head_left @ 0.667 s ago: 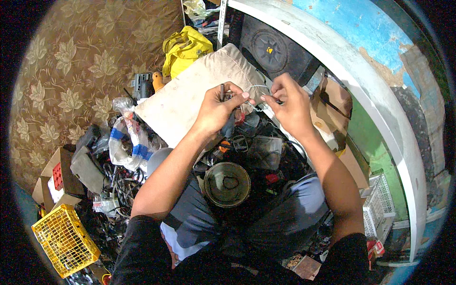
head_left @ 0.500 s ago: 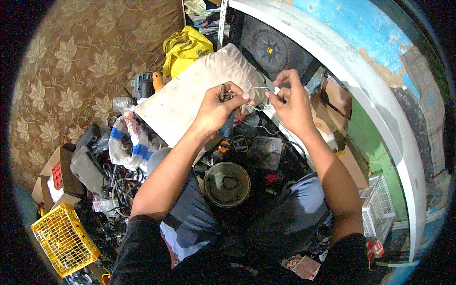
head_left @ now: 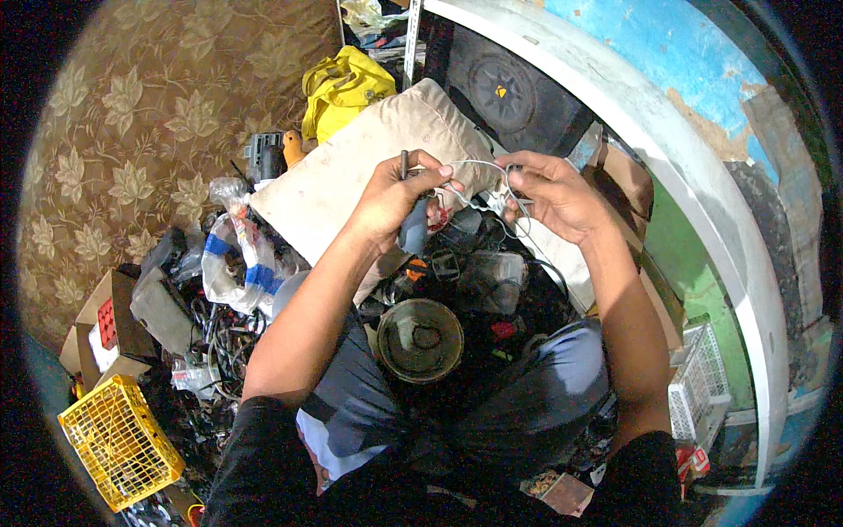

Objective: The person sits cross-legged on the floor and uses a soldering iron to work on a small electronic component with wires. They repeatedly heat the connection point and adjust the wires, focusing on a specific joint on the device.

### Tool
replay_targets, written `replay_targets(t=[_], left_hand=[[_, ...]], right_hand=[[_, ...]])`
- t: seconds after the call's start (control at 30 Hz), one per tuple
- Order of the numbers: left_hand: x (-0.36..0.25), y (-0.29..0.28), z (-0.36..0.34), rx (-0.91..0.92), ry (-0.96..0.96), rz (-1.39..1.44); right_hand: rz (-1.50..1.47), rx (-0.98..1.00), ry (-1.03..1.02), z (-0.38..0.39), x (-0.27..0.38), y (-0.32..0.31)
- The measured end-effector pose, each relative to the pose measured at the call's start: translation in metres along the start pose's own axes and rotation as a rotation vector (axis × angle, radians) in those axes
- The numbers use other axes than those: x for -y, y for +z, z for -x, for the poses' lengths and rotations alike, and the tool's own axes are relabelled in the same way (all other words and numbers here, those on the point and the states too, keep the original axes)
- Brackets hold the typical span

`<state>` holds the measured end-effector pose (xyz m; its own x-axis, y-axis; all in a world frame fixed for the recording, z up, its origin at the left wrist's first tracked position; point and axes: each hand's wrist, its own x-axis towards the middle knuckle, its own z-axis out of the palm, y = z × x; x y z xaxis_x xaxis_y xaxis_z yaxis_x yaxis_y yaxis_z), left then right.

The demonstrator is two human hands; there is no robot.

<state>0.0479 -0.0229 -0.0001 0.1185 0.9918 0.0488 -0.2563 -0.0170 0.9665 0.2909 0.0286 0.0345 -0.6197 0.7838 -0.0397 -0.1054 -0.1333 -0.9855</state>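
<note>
A thin white wire is strung between the two raised hands, arcing across the gap and falling in loose loops beside the right one. The left hand has thumb and forefinger pinched on it, with a grey-blue-handled tool kept in the same palm; the right hand appears to have its fingertips closed lightly on the wire. Handling looks to be partway along: the wire is up and spread, its loops remain slack, and whether either end is finished cannot be made out. Beneath lies a dark jumble of parts and cables, with a clear plastic box in it and a round bowl between the knees. Beyond sit a pale cushion, a yellow bag and a black speaker box; brown leaf-patterned fabric fills the left, a yellow crate stands lower left, and a worn blue wall bends round the right.
</note>
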Motion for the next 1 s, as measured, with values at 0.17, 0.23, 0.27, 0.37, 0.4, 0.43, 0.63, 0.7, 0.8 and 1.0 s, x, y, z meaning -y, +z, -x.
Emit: replay_targets(t=[0.17, 0.23, 0.27, 0.37, 0.4, 0.43, 0.63, 0.7, 0.8, 1.0], left_hand=[[0.002, -0.01, -0.005, 0.006, 0.009, 0.136], [0.0, -0.016, -0.005, -0.045, 0.023, 0.165], [0.001, -0.02, -0.008, -0.068, 0.024, 0.183], [-0.001, -0.029, -0.011, -0.124, 0.031, 0.233], [-0.001, -0.03, -0.009, -0.139, 0.037, 0.228], [-0.003, -0.029, -0.009, -0.147, 0.047, 0.224], [-0.009, -0.046, -0.014, -0.242, 0.047, 0.278], [-0.011, -0.05, -0.008, -0.242, 0.055, 0.223], [-0.017, -0.05, -0.006, -0.289, 0.007, 0.267], [-0.011, -0.076, -0.014, -0.357, 0.046, 0.358]], right_hand=[[-0.015, -0.214, -0.164, -0.008, -0.003, -0.025], [-0.398, -0.166, -0.248, -0.012, -0.003, -0.037], [-0.537, -0.123, -0.287, -0.011, -0.002, -0.05], [-0.668, -0.148, -0.343, -0.003, 0.009, -0.061], [-0.549, -0.075, -0.32, 0.003, 0.016, -0.062], [-0.426, -0.006, -0.302, 0.012, 0.027, -0.057], [-0.462, 0.083, -0.483, 0.017, 0.016, -0.06], [-0.333, 0.051, -0.406, 0.028, 0.025, -0.057], [0.303, 0.179, -0.004, 0.029, 0.027, -0.063], [-0.365, -0.004, -0.438, 0.015, 0.0, -0.093]])
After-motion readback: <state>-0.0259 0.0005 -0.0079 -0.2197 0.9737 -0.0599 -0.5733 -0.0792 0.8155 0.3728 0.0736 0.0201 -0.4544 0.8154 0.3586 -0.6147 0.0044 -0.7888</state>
